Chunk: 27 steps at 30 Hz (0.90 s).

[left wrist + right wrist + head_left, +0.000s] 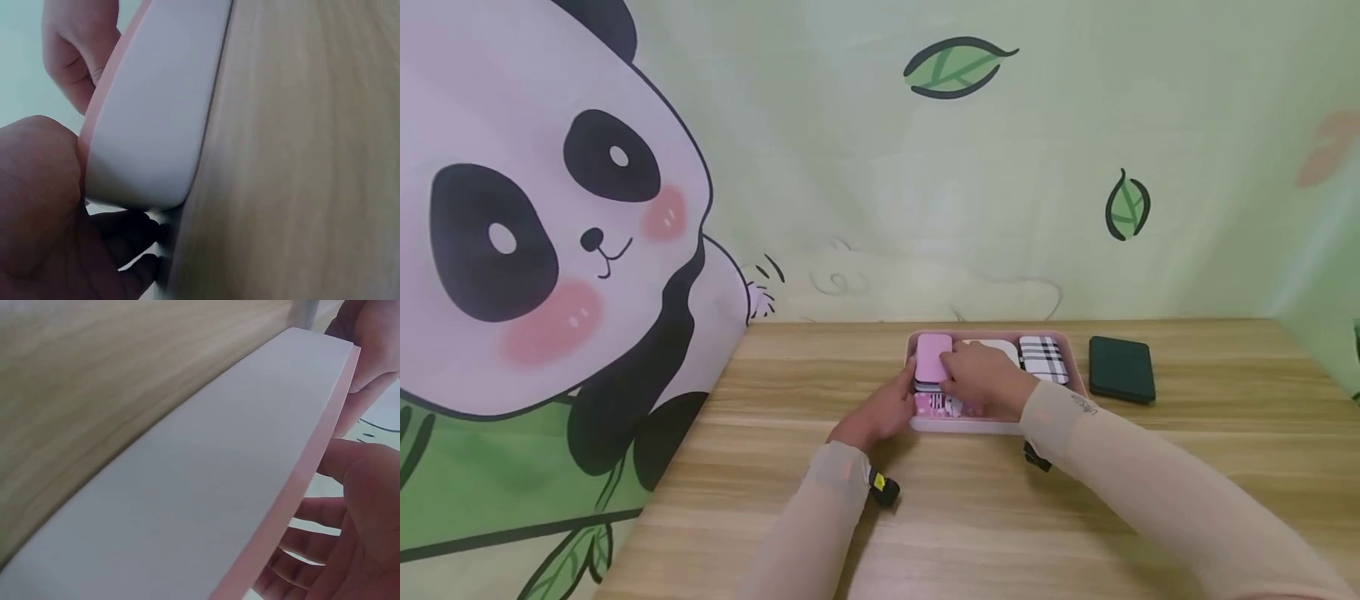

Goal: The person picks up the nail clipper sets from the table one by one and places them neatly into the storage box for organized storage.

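Observation:
A pink-rimmed white tray (966, 426) holds several small cases. My left hand (887, 407) holds the tray's left end, with its fingers against the outside of the end wall in the left wrist view and the base of the thumb (37, 181) at the rim. A small pink case (933, 357) lies on top of a grey-edged layer at the tray's left. Reaching over the front wall, my right hand (988, 375) touches the pink case's right edge with its fingertips. The right wrist view shows its fingers (315, 544) spread and only slightly bent, partly hidden behind the rim.
Also in the tray are a black-and-white plaid case (1042, 360), a white item (1000, 348) partly behind my right hand, and a pink patterned case (931, 406) at the front. A dark green flat case (1122, 368) lies right of the tray on the wooden table (955, 517).

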### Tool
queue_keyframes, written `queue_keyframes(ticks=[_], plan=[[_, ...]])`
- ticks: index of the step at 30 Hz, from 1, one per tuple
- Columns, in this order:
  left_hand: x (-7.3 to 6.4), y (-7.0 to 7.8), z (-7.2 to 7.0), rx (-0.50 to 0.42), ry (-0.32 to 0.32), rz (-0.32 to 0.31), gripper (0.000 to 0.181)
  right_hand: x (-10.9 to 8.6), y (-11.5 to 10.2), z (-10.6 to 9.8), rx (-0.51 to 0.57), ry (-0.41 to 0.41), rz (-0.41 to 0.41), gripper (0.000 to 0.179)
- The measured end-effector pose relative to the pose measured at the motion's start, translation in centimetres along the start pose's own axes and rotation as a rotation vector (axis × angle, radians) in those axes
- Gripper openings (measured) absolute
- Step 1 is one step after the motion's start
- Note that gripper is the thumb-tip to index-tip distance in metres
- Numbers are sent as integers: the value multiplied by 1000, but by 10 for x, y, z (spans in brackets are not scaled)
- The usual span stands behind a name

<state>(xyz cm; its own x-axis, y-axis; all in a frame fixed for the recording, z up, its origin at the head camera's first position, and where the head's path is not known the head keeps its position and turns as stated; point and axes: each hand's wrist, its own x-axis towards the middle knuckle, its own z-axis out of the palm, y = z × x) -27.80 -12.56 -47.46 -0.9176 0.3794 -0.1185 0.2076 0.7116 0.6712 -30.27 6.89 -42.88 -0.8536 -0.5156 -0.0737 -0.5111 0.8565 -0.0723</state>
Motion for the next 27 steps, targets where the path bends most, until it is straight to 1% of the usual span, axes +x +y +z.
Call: queue_keyframes(ticks=[3, 8, 11, 16, 20, 24, 27], plan=[[-1, -3, -1, 14, -2, -4, 63, -1, 1, 0, 10, -8, 4, 44], [-1, -5, -3, 20, 25, -2, 61, -4, 2, -6, -9, 51, -6, 43], [-2, -4, -3, 33, 26, -4, 62, -6, 2, -9, -6, 85, -9, 47], [-4, 0, -3, 70, 22, 2, 65, -9, 4, -11, 45, 79, 1, 53], [-3, 0, -1, 62, 8, 7, 68, -11, 8, -9, 50, 84, 2, 52], [0, -4, -1, 33, 10, 38, 68, -13, 12, -8, 26, 96, -3, 52], [1, -5, -3, 17, 19, 67, 69, -16, 14, -9, 18, 98, -5, 53]])
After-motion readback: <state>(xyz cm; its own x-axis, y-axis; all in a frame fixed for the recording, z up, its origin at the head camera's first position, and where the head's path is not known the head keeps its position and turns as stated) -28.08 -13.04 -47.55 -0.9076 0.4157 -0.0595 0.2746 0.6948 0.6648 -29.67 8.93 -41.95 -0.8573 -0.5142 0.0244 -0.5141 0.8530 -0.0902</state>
